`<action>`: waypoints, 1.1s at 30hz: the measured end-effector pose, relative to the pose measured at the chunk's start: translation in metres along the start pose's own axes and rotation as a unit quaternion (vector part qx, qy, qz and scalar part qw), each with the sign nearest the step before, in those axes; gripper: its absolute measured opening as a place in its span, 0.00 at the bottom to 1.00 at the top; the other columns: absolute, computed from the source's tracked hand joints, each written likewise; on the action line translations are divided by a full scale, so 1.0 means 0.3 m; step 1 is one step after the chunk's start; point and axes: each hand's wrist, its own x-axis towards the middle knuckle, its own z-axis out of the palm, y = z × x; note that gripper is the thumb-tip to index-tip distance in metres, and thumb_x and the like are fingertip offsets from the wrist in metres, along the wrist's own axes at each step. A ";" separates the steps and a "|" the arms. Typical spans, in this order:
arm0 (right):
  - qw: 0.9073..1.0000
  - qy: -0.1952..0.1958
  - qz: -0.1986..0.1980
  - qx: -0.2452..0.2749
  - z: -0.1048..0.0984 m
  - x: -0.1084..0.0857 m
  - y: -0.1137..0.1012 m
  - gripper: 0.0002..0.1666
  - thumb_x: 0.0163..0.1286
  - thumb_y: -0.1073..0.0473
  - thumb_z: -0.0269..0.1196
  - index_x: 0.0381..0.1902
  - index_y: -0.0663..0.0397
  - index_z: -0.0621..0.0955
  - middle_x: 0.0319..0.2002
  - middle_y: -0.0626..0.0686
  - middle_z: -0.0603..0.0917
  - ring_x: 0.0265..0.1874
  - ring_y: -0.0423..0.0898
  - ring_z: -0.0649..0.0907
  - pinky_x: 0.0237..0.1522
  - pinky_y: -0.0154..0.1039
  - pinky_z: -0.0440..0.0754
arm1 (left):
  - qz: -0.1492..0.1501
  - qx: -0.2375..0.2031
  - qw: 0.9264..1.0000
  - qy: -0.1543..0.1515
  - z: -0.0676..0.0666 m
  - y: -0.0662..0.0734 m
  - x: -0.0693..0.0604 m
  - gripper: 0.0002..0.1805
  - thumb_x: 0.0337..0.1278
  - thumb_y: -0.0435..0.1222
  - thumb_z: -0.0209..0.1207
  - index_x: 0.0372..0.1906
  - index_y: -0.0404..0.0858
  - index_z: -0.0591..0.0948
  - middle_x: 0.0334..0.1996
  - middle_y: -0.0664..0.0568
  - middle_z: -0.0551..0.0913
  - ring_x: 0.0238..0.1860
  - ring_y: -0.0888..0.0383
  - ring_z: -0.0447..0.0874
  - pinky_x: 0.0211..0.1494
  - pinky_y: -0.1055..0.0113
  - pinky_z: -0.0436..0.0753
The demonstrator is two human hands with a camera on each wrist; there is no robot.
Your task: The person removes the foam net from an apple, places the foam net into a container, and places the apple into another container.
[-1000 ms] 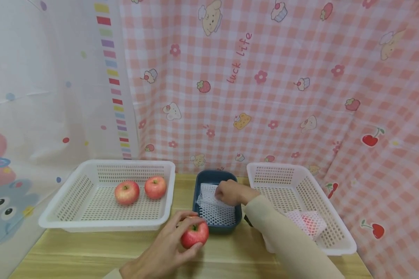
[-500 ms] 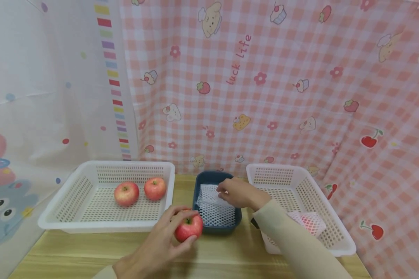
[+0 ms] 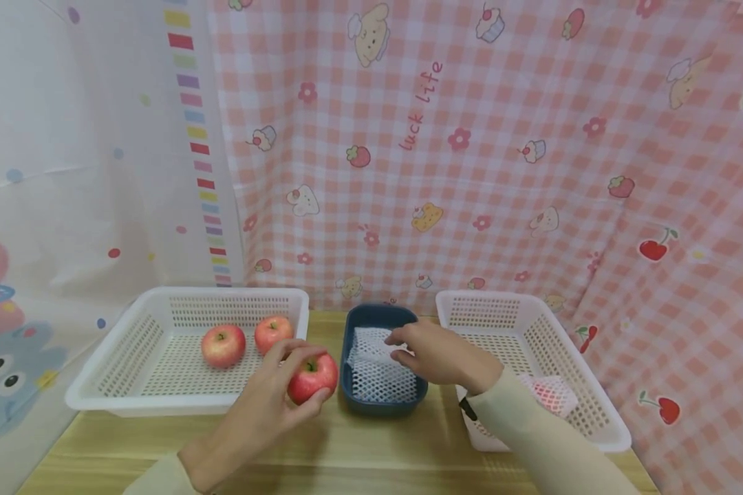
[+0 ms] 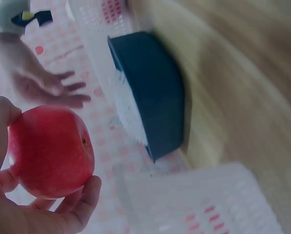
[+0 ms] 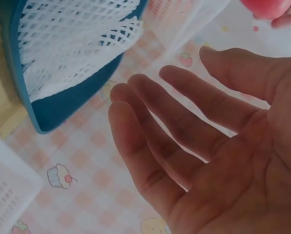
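Note:
My left hand [image 3: 263, 399] grips a red apple [image 3: 312, 379], fingers over its top and thumb at its lower side, in front of the left basket. In the left wrist view the same apple [image 4: 52, 152] sits between thumb and fingers, stem end facing right. Above the dark blue bin [image 3: 384, 410] hovers my right hand [image 3: 442, 354]. Its fingers are spread and slightly bent in the right wrist view, the palm [image 5: 233, 165] bare and holding nothing. White foam net sleeves [image 3: 384, 371] lie in the bin.
At the left, a white basket [image 3: 161, 404] contains two apples [image 3: 223, 346]. Another white basket [image 3: 594, 385] at the right bears a net-wrapped apple [image 3: 554, 395], partly behind my right forearm. All stand on a wooden table [image 3: 371, 460] before a checked curtain [image 3: 470, 172].
My left hand has carried the apple left and slightly up, away from the bin. The right hand has risen back from the net sleeves, and its fingers have uncurled.

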 end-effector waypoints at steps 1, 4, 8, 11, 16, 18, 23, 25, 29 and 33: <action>1.000 0.003 0.003 -0.001 -0.003 -0.011 -0.001 0.18 0.89 0.60 0.67 0.68 0.62 0.90 0.66 0.61 0.94 0.62 0.55 0.95 0.65 0.57 0.94 | 0.000 0.001 1.000 0.001 -0.010 -0.004 0.007 0.31 0.61 0.36 0.85 0.68 0.44 0.87 0.62 0.49 0.85 0.56 0.52 0.89 0.51 0.64 0.96; 1.000 0.017 0.001 -0.013 -0.012 -0.044 0.000 0.17 0.89 0.59 0.67 0.67 0.59 0.91 0.65 0.59 0.95 0.60 0.54 0.96 0.63 0.55 0.95 | -0.014 0.009 1.000 -0.004 -0.039 -0.016 0.028 0.31 0.62 0.36 0.85 0.69 0.46 0.87 0.61 0.48 0.84 0.53 0.54 0.88 0.48 0.67 0.94; 0.999 0.036 -0.011 -0.028 -0.021 -0.083 0.012 0.16 0.89 0.58 0.68 0.65 0.57 0.92 0.63 0.57 0.96 0.57 0.51 0.96 0.61 0.54 0.95 | -0.039 0.024 0.999 -0.018 -0.077 -0.047 0.053 0.30 0.66 0.39 0.83 0.70 0.46 0.87 0.63 0.45 0.83 0.52 0.53 0.89 0.48 0.64 0.94; 0.999 0.047 -0.008 -0.023 -0.024 -0.111 0.026 0.15 0.89 0.58 0.67 0.65 0.56 0.91 0.62 0.57 0.96 0.58 0.52 0.95 0.61 0.54 0.95 | -0.053 0.039 0.998 -0.022 -0.104 -0.077 0.069 0.30 0.67 0.39 0.83 0.70 0.43 0.87 0.62 0.41 0.84 0.52 0.49 0.91 0.48 0.60 0.94; 0.999 0.052 0.011 0.003 -0.022 -0.158 0.051 0.16 0.89 0.58 0.68 0.66 0.57 0.91 0.64 0.56 0.95 0.59 0.54 0.96 0.62 0.55 0.95 | -0.103 0.053 0.992 -0.054 -0.149 -0.119 0.097 0.30 0.70 0.41 0.81 0.72 0.43 0.86 0.62 0.37 0.83 0.48 0.49 0.90 0.42 0.61 0.88; 0.998 0.055 0.010 0.003 -0.023 -0.176 0.060 0.16 0.89 0.58 0.68 0.66 0.56 0.91 0.64 0.55 0.95 0.58 0.54 0.96 0.61 0.54 0.96 | -0.126 0.055 0.988 -0.076 -0.163 -0.136 0.108 0.30 0.72 0.42 0.80 0.73 0.43 0.85 0.63 0.35 0.82 0.45 0.50 0.88 0.40 0.63 0.85; 0.997 0.074 0.009 -0.015 -0.030 -0.224 0.085 0.15 0.88 0.59 0.68 0.65 0.53 0.91 0.62 0.53 0.96 0.57 0.52 0.96 0.62 0.56 0.95 | -0.159 0.063 0.978 -0.121 -0.180 -0.173 0.142 0.30 0.74 0.44 0.77 0.74 0.41 0.84 0.63 0.35 0.80 0.43 0.52 0.85 0.42 0.64 0.86; 0.997 0.078 0.011 -0.017 -0.035 -0.239 0.095 0.15 0.88 0.59 0.68 0.65 0.54 0.91 0.62 0.53 0.96 0.57 0.53 0.96 0.62 0.56 0.95 | -0.167 0.065 0.974 -0.137 -0.184 -0.185 0.155 0.31 0.74 0.46 0.77 0.75 0.42 0.84 0.63 0.35 0.80 0.45 0.52 0.85 0.44 0.63 0.86; 0.996 0.082 0.010 -0.017 -0.044 -0.262 0.117 0.14 0.88 0.59 0.68 0.64 0.55 0.91 0.62 0.54 0.96 0.56 0.53 0.96 0.62 0.56 0.95 | -0.170 0.065 0.968 -0.173 -0.189 -0.211 0.177 0.30 0.73 0.47 0.76 0.73 0.40 0.86 0.61 0.34 0.80 0.46 0.50 0.83 0.44 0.60 0.88; 0.996 0.088 0.009 -0.024 -0.055 -0.281 0.138 0.13 0.87 0.59 0.69 0.63 0.54 0.92 0.60 0.54 0.97 0.54 0.51 0.96 0.59 0.55 0.95 | -0.171 0.071 0.960 -0.208 -0.184 -0.236 0.202 0.28 0.71 0.47 0.76 0.68 0.38 0.87 0.60 0.33 0.81 0.48 0.48 0.84 0.45 0.57 0.90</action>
